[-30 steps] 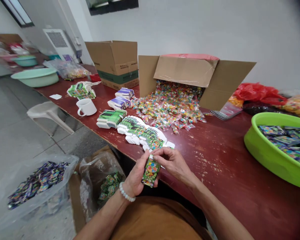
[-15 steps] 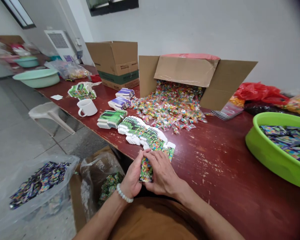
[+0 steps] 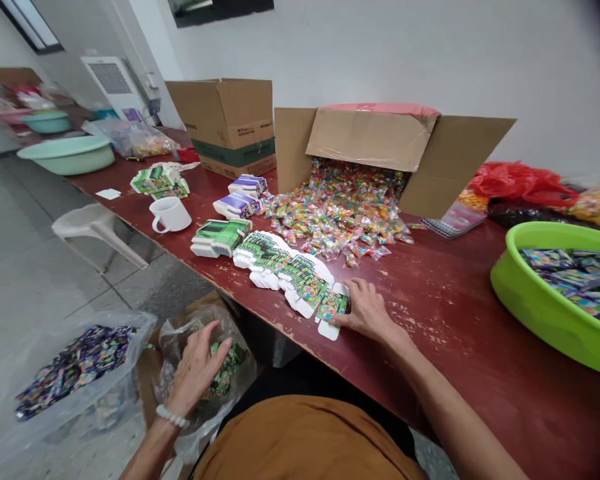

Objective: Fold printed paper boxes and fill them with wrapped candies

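While the left hand (image 3: 197, 367) hangs below the table edge, open with fingers spread and nothing in it, its fingertips rest at the mouth of a crumpled clear plastic bag (image 3: 180, 333) that holds made-up green printed cartons (image 3: 224, 368). The right hand (image 3: 367, 312) lies on the scuffed red-brown wooden surface (image 3: 455, 347), with its fingers on the nearest flat green printed carton blank (image 3: 331, 307). Whether the thumb has caught under the blank's edge I cannot tell. That blank is the near end of a fanned row of flat green carton blanks (image 3: 280, 267), which runs away to a squared stack of green blanks (image 3: 220, 237) and, beyond it, a stack of purple blanks (image 3: 243, 200).

Judged from how things lie, only part of the work is done. The bag under the left hand is partly filled, a second clear bag of dark purple packets (image 3: 75, 367) sits to its left, and a lime-green plastic basin (image 3: 540, 307) on the right holds more dark packets. Much is left: the fan and both stacks are unfolded, and a large heap of small bright wrapped sweets (image 3: 340, 213) spills from the brown cardboard box tipped on its side (image 3: 380, 140). A white ceramic mug (image 3: 170, 215) stands near the stacks.
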{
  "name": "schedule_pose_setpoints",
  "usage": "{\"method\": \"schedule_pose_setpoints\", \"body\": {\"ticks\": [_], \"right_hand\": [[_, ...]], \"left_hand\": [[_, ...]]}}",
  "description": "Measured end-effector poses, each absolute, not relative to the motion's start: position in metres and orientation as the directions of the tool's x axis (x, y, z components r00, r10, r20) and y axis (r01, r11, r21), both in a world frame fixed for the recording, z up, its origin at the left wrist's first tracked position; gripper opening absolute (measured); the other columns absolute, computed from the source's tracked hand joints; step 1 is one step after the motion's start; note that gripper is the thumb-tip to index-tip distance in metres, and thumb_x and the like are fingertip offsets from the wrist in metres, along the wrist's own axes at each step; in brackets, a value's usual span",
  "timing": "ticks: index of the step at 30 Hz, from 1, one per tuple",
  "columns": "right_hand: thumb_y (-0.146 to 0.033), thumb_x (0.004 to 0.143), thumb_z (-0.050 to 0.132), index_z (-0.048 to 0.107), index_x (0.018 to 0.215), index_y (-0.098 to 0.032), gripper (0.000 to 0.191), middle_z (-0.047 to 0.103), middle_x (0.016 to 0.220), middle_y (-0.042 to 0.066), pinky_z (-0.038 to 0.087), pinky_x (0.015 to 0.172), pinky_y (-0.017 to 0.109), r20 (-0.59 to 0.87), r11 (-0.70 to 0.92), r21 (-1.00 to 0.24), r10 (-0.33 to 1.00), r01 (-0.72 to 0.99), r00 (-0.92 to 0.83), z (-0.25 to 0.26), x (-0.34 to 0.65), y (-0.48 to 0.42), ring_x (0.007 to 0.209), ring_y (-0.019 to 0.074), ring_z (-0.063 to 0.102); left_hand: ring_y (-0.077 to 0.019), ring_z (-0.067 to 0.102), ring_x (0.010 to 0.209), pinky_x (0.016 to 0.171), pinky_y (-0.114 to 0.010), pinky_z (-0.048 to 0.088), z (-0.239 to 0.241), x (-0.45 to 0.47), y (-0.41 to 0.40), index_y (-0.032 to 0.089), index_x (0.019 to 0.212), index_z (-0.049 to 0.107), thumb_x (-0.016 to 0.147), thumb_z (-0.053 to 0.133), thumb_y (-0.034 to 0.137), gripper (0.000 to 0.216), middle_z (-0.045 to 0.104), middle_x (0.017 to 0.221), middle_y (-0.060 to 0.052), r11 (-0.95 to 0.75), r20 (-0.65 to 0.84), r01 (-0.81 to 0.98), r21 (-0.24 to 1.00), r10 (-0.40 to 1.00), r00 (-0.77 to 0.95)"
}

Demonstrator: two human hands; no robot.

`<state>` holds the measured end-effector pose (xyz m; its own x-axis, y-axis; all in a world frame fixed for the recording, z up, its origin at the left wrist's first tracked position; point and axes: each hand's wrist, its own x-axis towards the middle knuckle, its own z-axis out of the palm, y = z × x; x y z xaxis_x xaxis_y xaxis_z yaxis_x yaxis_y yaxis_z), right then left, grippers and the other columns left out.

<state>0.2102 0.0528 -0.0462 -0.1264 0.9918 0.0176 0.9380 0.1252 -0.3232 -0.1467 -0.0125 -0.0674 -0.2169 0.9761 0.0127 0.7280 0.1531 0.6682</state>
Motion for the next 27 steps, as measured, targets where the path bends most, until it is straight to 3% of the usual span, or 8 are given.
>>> {"method": "schedule_pose_setpoints", "body": {"ticks": [5, 8, 12, 14, 17, 21, 24, 27], "right_hand": [[-0.06, 0.056, 0.081, 0.056, 0.12, -0.018, 0.081, 0.051, 0.124, 0.017, 0.04, 0.082, 0.044, -0.073, 0.078, -0.305, 0.992, 0.949, -0.105, -0.048, 0.212, 0.061, 0.111, 0.0376, 0.047], [-0.047, 0.056, 0.084, 0.055, 0.112, -0.019, 0.069, 0.057, 0.111, 0.011, 0.041, 0.08, 0.039, -0.04, 0.022, -0.494, 0.998, 0.869, -0.049, -0.054, 0.212, 0.059, 0.103, 0.0315, 0.052], [-0.04, 0.071, 0.074, 0.046, 0.108, -0.02, 0.05, 0.063, 0.093, 0.003, 0.047, 0.076, 0.036, -0.04, -0.025, -0.944, 0.998, 0.329, -0.041, -0.055, 0.212, 0.048, 0.083, 0.021, 0.06], [-0.038, 0.074, 0.071, 0.043, 0.111, -0.022, 0.048, 0.064, 0.096, 0.003, 0.05, 0.078, 0.036, -0.034, -0.03, -0.998, 0.995, 0.047, -0.091, -0.045, 0.206, 0.039, 0.085, 0.0198, 0.062], [-0.036, 0.08, 0.068, 0.041, 0.12, -0.025, 0.049, 0.066, 0.102, 0.004, 0.051, 0.084, 0.037, 0.022, 0.001, -0.993, 0.984, -0.118, -0.176, -0.019, 0.191, 0.024, 0.094, 0.02, 0.064], [-0.032, 0.087, 0.059, 0.033, 0.133, -0.028, 0.053, 0.065, 0.101, 0.004, 0.053, 0.081, 0.037, 0.11, 0.097, -0.993, 0.96, -0.063, -0.258, 0.002, 0.172, 0.009, 0.09, 0.0193, 0.064], [-0.025, 0.086, 0.059, 0.04, 0.129, -0.03, 0.047, 0.058, 0.109, 0.005, 0.051, 0.084, 0.038, 0.211, 0.251, -0.948, 0.956, 0.195, -0.206, 0.004, 0.167, 0.004, 0.094, 0.0198, 0.06], [-0.017, 0.08, 0.063, 0.054, 0.113, -0.025, 0.035, 0.047, 0.116, 0.008, 0.047, 0.092, 0.04, 0.372, 0.419, -0.783, 0.908, 0.46, -0.193, 0.008, 0.168, 0.004, 0.108, 0.0231, 0.052]], "left_hand": [[-0.0233, 0.057, 0.1, 0.091, -0.038, 0.046, -0.049, -0.079, -0.013, 0.023, 0.116, 0.061, 0.086, 0.053, 0.035, 0.033, 0.059, 0.117, -0.009, -0.102, 0.149, 0.581, 0.807, 0.988, -0.034], [-0.022, 0.058, 0.097, 0.091, -0.035, 0.045, -0.036, -0.031, -0.005, 0.025, 0.113, 0.065, 0.085, 0.057, 0.029, 0.029, 0.062, 0.112, -0.007, -0.236, 0.216, 0.439, 0.867, 0.972, 0.097], [-0.0198, 0.059, 0.084, 0.081, -0.032, 0.047, -0.027, 0.0, 0.014, 0.024, 0.116, 0.065, 0.082, 0.063, 0.031, 0.035, 0.064, 0.106, -0.008, -0.192, 0.164, 0.276, 0.942, 0.979, 0.123], [-0.0192, 0.06, 0.084, 0.08, -0.031, 0.047, -0.023, 0.004, 0.022, 0.022, 0.119, 0.064, 0.079, 0.068, 0.034, 0.042, 0.066, 0.106, -0.008, -0.11, 0.079, 0.184, 0.977, 0.983, 0.168], [-0.0207, 0.064, 0.084, 0.078, -0.031, 0.048, -0.013, 0.004, 0.027, 0.017, 0.111, 0.066, 0.078, 0.07, 0.039, 0.04, 0.07, 0.098, -0.009, 0.204, -0.151, -0.074, 0.976, 0.884, 0.442], [-0.0268, 0.07, 0.076, 0.075, -0.038, 0.052, -0.004, -0.002, 0.023, 0.013, 0.099, 0.068, 0.071, 0.073, 0.042, 0.041, 0.071, 0.086, -0.012, 0.608, -0.196, -0.19, 0.771, 0.51, 0.838], [-0.0226, 0.068, 0.063, 0.069, -0.037, 0.053, -0.007, -0.008, 0.02, 0.013, 0.086, 0.069, 0.064, 0.078, 0.04, 0.036, 0.068, 0.075, -0.008, 0.619, -0.183, -0.174, 0.766, 0.469, 0.864], [-0.0165, 0.061, 0.053, 0.063, -0.032, 0.051, -0.012, -0.013, 0.02, 0.014, 0.076, 0.068, 0.063, 0.079, 0.038, 0.03, 0.064, 0.066, -0.004, 0.529, -0.222, -0.098, 0.843, 0.508, 0.832]]}}
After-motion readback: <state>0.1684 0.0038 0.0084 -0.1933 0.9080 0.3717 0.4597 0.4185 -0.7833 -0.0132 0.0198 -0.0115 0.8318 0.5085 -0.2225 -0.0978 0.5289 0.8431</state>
